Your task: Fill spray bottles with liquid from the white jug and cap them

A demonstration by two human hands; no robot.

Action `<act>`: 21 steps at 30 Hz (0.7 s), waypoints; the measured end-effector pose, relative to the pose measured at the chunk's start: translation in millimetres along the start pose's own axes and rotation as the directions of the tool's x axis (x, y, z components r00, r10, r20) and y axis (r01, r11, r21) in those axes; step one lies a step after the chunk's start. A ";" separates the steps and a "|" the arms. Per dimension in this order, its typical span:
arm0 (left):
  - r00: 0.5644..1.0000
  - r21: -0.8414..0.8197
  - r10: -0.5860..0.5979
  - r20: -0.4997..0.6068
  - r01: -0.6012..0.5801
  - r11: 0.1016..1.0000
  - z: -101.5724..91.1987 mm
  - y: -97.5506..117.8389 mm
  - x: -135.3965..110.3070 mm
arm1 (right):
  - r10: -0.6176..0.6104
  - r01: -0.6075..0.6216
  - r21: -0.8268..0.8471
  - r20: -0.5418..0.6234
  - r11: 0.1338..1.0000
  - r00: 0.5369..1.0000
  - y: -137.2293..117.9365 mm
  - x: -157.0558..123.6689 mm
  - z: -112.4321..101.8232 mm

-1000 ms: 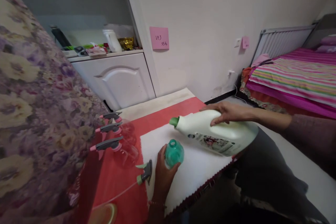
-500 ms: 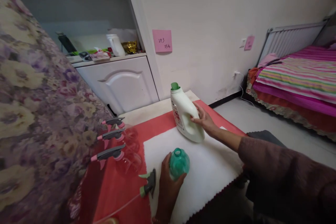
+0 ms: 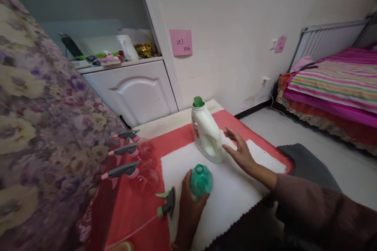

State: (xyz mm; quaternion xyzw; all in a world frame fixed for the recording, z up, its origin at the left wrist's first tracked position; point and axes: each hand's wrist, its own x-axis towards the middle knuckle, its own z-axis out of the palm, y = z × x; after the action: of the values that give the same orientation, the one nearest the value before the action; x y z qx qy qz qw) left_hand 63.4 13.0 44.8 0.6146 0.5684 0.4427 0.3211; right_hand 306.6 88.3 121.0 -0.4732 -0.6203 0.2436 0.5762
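My left hand (image 3: 191, 204) is wrapped round a green see-through spray bottle (image 3: 202, 180), its neck bare and pointing up. On the white cloth (image 3: 235, 188) behind it stands a pale detergent jug (image 3: 206, 133) with a side handle and a green spout in its uncapped mouth. My right hand (image 3: 240, 153) is just right of the jug, apart from it, fingers spread and holding nothing. Left of my left hand lies a grey and green spray head (image 3: 167, 204) with a thin tube running off it.
Several clear spray bottles (image 3: 144, 180) with grey and pink triggers stand in a row on the red tablecloth (image 3: 123, 219) at left, near a flowered curtain (image 3: 44, 125). A white cabinet (image 3: 132, 90) and a wall close off the back; a bed (image 3: 338, 86) is at far right.
My right hand has let go of the detergent jug and drawn off to the right. The jug, tilted before, now stands upright on the cloth. My left hand keeps its hold.
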 end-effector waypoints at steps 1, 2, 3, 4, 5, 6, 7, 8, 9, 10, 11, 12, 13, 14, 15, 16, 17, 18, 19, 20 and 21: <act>1.000 0.004 -0.002 0.009 0.002 1.000 -0.3 0.5 -0.3 | -0.026 0.026 -0.012 0.009 1.000 1.000 -2.6 -8.1 -2.7; 1.000 0.014 -0.002 0.024 0.002 1.000 -1.1 0.9 -0.7 | -0.041 0.041 -0.003 0.063 0.999 0.997 -4.3 -16.8 -3.0; 0.999 0.027 -0.002 0.042 0.001 1.000 -2.3 1.2 -1.0 | -0.043 0.040 0.021 0.161 0.999 0.986 -5.0 -25.5 -0.8; 0.998 0.043 -0.002 0.058 -0.001 0.999 -4.1 1.2 -1.4 | -0.039 0.025 0.054 0.275 0.998 0.961 -4.6 -33.6 3.7; 0.998 0.060 0.002 0.070 -0.006 0.998 -6.5 0.9 -2.0 | -0.033 0.000 0.087 0.378 0.996 0.925 -3.3 -40.8 10.2; 0.997 0.074 0.010 0.073 -0.015 0.997 -9.9 0.3 -2.8 | -0.024 -0.028 0.108 0.453 0.994 0.891 -1.3 -46.6 18.0; 0.998 0.083 0.021 0.067 -0.027 0.996 -14.1 -0.5 -3.8 | -0.009 -0.056 0.118 0.488 0.991 0.873 1.0 -50.9 26.4; 0.998 0.088 0.035 0.049 -0.039 0.995 -19.3 -1.6 -5.0 | 0.011 -0.088 0.126 0.515 0.988 0.857 3.5 -53.8 34.8; 0.999 0.090 0.047 0.023 -0.049 0.995 -25.5 -2.8 -6.3 | 0.032 -0.120 0.129 0.536 0.984 0.844 5.8 -55.4 42.5; 0.998 0.095 0.054 -0.009 -0.053 0.994 -32.6 -4.1 -7.5 | 0.049 -0.143 0.128 0.555 0.981 0.830 8.0 -56.0 49.2; 0.997 0.111 0.051 -0.053 -0.045 0.993 -40.4 -5.4 -8.6 | 0.059 -0.159 0.125 0.575 0.979 0.816 9.9 -56.0 54.7; 0.994 0.143 0.042 -0.104 -0.027 0.989 -48.4 -6.8 -9.4 | 0.063 -0.167 0.122 0.593 0.978 0.803 11.8 -55.7 58.9; 0.986 0.194 0.035 -0.162 -0.003 0.981 -56.4 -8.1 -9.8 | 0.062 -0.170 0.121 0.609 0.978 0.791 13.4 -55.3 62.0; 0.975 0.268 0.037 -0.218 0.023 0.963 -63.8 -9.2 -9.8 | 0.063 -0.174 0.121 0.619 0.977 0.783 15.0 -55.0 64.1; 0.966 0.351 0.045 -0.253 0.049 0.935 -70.2 -10.2 -9.7 | 0.067 -0.181 0.122 0.623 0.976 0.779 16.3 -54.9 65.5; 0.962 0.434 0.050 -0.268 0.074 0.898 -75.2 -10.8 -9.4 | 0.075 -0.192 0.124 0.623 0.974 0.779 17.4 -55.0 66.4; 0.963 0.509 0.051 -0.266 0.095 0.856 -78.8 -11.0 -9.1 | 0.085 -0.203 0.124 0.618 0.971 0.782 18.0 -55.3 67.0; 0.967 0.568 0.045 -0.249 0.109 0.816 -81.0 -10.7 -8.9 | 0.095 -0.211 0.121 0.610 0.970 0.787 18.2 -55.7 67.4; 0.974 0.614 0.032 -0.225 0.117 0.780 -81.9 -10.0 -9.0 | 0.102 -0.212 0.115 0.599 0.970 0.794 18.0 -56.2 67.6; 0.980 0.649 0.017 -0.199 0.119 0.752 -81.9 -9.0 -9.2 | 0.107 -0.208 0.108 0.587 0.972 0.803 17.5 -56.7 67.7; 0.985 0.674 0.003 -0.174 0.117 0.730 -81.3 -7.9 -9.5 | 0.108 -0.200 0.099 0.576 0.975 0.810 16.8 -57.0 67.4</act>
State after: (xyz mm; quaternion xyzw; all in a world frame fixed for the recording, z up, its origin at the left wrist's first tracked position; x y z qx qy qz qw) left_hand -13.5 -4.0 68.7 0.6333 0.7339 0.2424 0.0393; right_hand 241.7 62.4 64.5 -0.3818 -0.7020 0.4666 0.3791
